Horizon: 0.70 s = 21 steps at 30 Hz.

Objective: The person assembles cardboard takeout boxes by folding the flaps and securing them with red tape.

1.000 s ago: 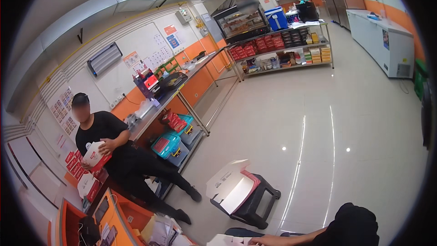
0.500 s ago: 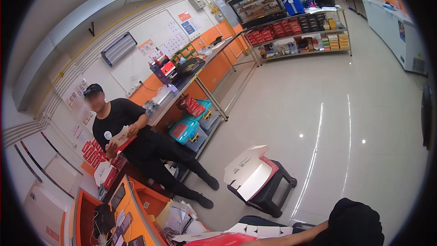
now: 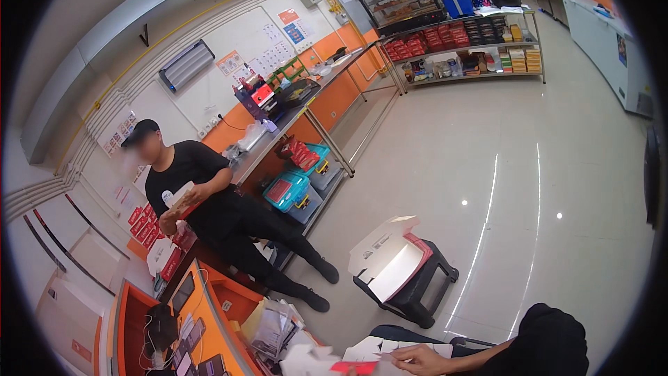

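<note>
Well, there was the right hand (image 3: 426, 360), low in the view, its arm reaching in from the lower right out of a black sleeve (image 3: 546, 341), and its fingertips were right at the edge of the white card (image 3: 369, 349)! The fingers lay close to one another, pointing left, though whether they were clamped on that edge or only resting there, I couldn't tell. And the left hand (image 3: 360, 370)? Just a blurred, skin-toned patch at the bottom edge, apparently that hand, beside the red part of a white-and-red carton (image 3: 309, 362); the state of its fingers couldn't be made out. That carton, smeared and cut off by the lower edge, sat left of the white card, in front of a heap of papers (image 3: 278, 327). Just beyond, an opened box (image 3: 390, 264), white inside and pinkish red along one side, rested on a black stool (image 3: 421, 303), flap standing up! Over on the left, a co-worker (image 3: 198, 167) in black, with a cap on, stood with both hands on a small box (image 3: 182, 200), head bent toward it. Nearer, the orange counter (image 3: 221, 327) carried several phones (image 3: 193, 334) among white cables. Behind the co-worker, red boxes (image 3: 145, 226) stood piled by the wall; under the long metal table sat tubs with turquoise lids (image 3: 287, 191). And right at the back, a glass food case (image 3: 403, 1) stood beside a blue cooler (image 3: 456, 0)!
</note>
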Available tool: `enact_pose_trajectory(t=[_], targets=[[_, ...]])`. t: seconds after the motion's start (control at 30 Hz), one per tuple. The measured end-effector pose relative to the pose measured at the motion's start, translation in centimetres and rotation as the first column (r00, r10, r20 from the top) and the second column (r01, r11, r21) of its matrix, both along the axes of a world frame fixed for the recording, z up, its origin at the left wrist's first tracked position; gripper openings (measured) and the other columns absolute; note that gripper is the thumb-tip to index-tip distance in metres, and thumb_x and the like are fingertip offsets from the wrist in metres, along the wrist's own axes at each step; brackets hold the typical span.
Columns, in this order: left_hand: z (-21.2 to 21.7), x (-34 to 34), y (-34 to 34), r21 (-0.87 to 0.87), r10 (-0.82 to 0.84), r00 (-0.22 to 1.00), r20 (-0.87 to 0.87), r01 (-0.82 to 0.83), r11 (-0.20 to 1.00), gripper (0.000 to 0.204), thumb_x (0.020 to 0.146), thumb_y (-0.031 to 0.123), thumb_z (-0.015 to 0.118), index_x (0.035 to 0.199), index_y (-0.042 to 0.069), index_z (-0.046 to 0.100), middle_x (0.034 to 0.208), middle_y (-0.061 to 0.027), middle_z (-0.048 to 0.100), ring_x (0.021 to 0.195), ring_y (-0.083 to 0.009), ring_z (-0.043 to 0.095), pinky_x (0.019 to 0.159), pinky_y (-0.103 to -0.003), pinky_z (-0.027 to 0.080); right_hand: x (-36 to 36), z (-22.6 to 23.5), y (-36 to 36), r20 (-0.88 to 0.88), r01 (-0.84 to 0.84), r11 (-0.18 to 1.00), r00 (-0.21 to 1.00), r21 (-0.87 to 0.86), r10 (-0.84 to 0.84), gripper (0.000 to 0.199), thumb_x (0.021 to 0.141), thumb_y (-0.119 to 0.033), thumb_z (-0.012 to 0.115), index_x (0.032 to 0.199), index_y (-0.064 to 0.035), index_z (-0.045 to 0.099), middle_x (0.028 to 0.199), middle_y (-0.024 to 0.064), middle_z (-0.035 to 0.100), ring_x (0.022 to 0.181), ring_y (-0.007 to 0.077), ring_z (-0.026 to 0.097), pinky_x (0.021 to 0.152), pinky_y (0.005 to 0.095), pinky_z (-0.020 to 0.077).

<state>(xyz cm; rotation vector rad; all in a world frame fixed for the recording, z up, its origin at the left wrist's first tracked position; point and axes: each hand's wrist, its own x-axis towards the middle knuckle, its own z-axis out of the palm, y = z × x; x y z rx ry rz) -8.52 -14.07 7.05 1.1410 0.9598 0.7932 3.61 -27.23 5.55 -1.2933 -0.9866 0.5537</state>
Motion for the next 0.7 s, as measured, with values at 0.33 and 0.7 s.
enact_pose_trajectory(t=[0.33,0.7], targets=[[-7.5,4.6,-4.1,-0.124,-0.103,0.995,-0.011,0.101,0.987,0.017,0.090,0.010,0.056,0.095,-0.004,0.065,0.075,-0.0027,0.059,0.064,-0.0093,0.051,0.057,-0.022,0.041,2.9,-2.3,-2.8,0.633,0.070,0.925,0.748,-0.375,0.200,0.026,0.091,-0.027,0.049,0.102,-0.0070,0.062,0.100,0.0106,0.052,0.093,0.0251,0.054,0.069,0.0374,0.0523],[-8.0,4.7,-4.4,-0.066,-0.113,0.993,-0.030,0.111,0.992,0.020,0.092,0.007,0.052,0.077,-0.001,0.062,0.064,0.0001,0.055,0.054,-0.0074,0.047,0.048,-0.022,0.037,1.0,-3.2,-1.5,0.517,0.098,0.892,0.840,-0.442,0.163,0.028,0.089,-0.027,0.048,0.091,-0.0013,0.059,0.090,0.0136,0.053,0.079,0.0317,0.059,0.062,0.0425,0.0519]])
